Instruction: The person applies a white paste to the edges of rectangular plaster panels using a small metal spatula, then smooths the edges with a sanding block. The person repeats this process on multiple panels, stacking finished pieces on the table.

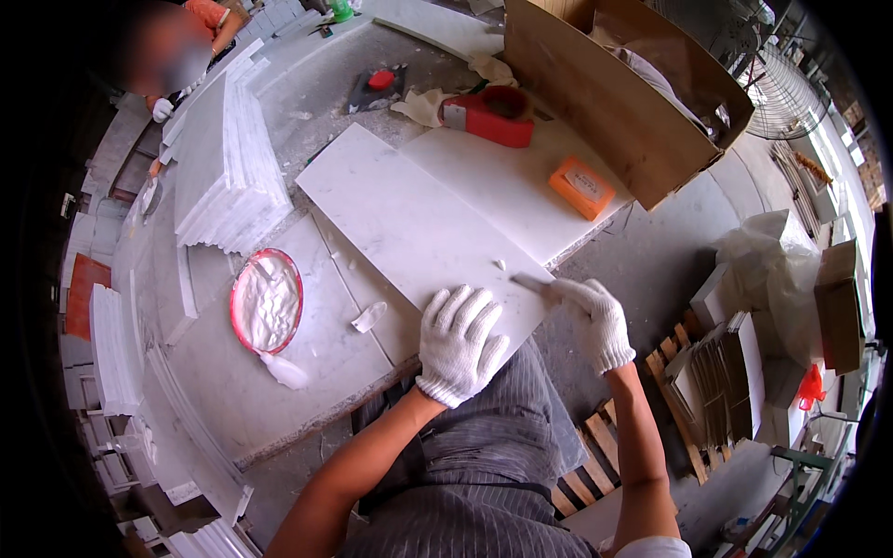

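From the head camera, the left hand (pixel 458 342), in a white knit glove, lies flat with fingers spread on the near end of a long white marble slab (pixel 409 223) that rests on the dusty workbench (pixel 307 372), gripping nothing. The gloved right hand (pixel 595 321) is closed around a small putty knife (pixel 532 282), its blade touching the slab's near right edge. A red-rimmed bowl of white paste (pixel 266 300) sits on the bench left of the slab, a stack of marble strips (pixel 223 167) beyond it.
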A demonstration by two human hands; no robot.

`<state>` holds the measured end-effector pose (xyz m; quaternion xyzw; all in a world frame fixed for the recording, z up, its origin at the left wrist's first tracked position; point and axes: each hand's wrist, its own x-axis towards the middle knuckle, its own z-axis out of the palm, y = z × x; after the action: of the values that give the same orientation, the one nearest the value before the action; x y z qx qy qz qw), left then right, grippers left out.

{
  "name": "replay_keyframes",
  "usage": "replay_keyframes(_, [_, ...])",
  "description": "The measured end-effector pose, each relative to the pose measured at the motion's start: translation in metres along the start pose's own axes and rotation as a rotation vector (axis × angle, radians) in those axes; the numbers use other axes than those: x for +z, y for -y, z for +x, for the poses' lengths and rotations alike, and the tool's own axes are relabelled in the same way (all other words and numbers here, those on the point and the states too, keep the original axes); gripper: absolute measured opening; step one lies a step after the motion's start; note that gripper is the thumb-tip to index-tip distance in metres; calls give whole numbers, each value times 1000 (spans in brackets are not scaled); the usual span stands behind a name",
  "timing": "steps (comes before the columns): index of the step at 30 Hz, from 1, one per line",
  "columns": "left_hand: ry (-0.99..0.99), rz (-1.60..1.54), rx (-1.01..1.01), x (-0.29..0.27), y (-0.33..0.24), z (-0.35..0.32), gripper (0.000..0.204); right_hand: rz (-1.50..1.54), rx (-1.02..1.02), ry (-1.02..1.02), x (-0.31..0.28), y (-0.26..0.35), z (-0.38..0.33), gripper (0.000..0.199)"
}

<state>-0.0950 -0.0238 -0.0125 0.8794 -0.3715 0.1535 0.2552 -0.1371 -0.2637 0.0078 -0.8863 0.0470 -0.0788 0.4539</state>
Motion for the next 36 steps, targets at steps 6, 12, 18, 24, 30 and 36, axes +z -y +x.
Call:
replay_keyframes(6, [71, -49, -26, -15, 1, 7, 37, 216, 255, 62, -26, -15, -50, 28])
replay_keyframes(12, [182, 102, -125, -19, 45, 59, 54, 1077, 465, -432, -10, -62, -110, 67])
replay_keyframes(18, [638, 224, 193, 9, -3, 50, 87, 1513, 431, -530, -1, -55, -102, 52])
replay_keyframes(24, [973, -550, 508, 16, -110, -27, 61, 1593, 236, -396, -18, -56, -86, 29])
replay_keyframes(30, [226, -698, 280, -18, -57, -38, 31, 1425, 288, -310, 5, -39, -86, 19])
replay_keyframes(36, [-12, -375, -68, -72, -10, -33, 24, 1568, 354, 19, 42, 56, -41, 16])
